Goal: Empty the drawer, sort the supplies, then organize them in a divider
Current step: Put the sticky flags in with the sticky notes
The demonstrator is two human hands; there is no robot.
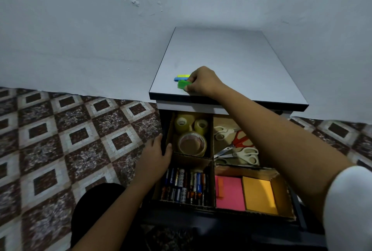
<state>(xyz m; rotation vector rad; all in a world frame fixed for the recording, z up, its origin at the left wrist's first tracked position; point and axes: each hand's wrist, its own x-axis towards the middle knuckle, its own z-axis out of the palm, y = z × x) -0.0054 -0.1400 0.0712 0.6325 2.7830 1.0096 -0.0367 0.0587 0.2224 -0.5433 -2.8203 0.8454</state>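
Hands apart, we are pinching the green flags (183, 84) on the tabletop (231, 59) with our right hand (203, 82), just beside a blue strip (178, 79), while our left hand (155, 156) is gripping the drawer (163, 125) wall, its divider (212, 140) lying below, toward us.

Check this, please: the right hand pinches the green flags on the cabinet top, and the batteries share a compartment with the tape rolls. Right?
No. The head view shows the batteries in their own compartment, nearer than the tape rolls. The right hand does pinch the green flags on the cabinet top.
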